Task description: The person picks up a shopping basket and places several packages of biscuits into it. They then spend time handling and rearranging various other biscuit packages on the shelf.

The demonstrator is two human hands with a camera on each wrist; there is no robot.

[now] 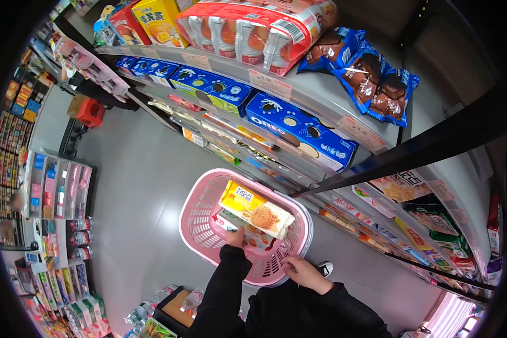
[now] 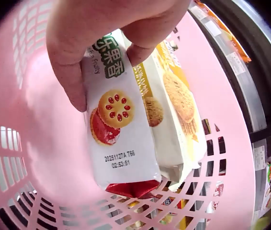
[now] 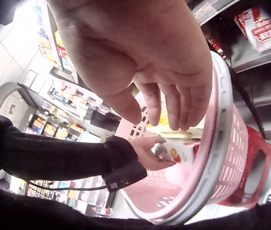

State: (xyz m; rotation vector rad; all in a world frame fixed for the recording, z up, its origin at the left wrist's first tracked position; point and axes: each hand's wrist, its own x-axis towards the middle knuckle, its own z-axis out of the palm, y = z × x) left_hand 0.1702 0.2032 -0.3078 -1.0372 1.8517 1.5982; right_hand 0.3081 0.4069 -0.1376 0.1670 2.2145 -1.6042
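Note:
A pink plastic basket (image 1: 200,194) sits in front of me, by the shelves. My left hand (image 1: 235,238) reaches into it and pinches a white biscuit pack (image 2: 118,139) printed with red jam cookies, thumb and fingers (image 2: 75,91) at its top end. The pack hangs inside the basket wall (image 2: 35,158), beside a yellow-and-white biscuit pack (image 2: 174,120) lying in the basket (image 1: 256,208). My right hand (image 1: 298,267) is at the near rim, fingers (image 3: 178,105) hanging loosely over the rim (image 3: 221,124) and holding nothing. The right wrist view also shows the left hand (image 3: 147,151) with the pack (image 3: 178,152).
Shelves on the right hold blue Oreo boxes (image 1: 301,129), blue snack bags (image 1: 372,73) and other packs. Grey floor (image 1: 135,186) runs left to display racks (image 1: 56,186) and a red stool (image 1: 90,111). A red lattice object (image 3: 260,158) shows under the basket. My shoe (image 1: 324,268) is near it.

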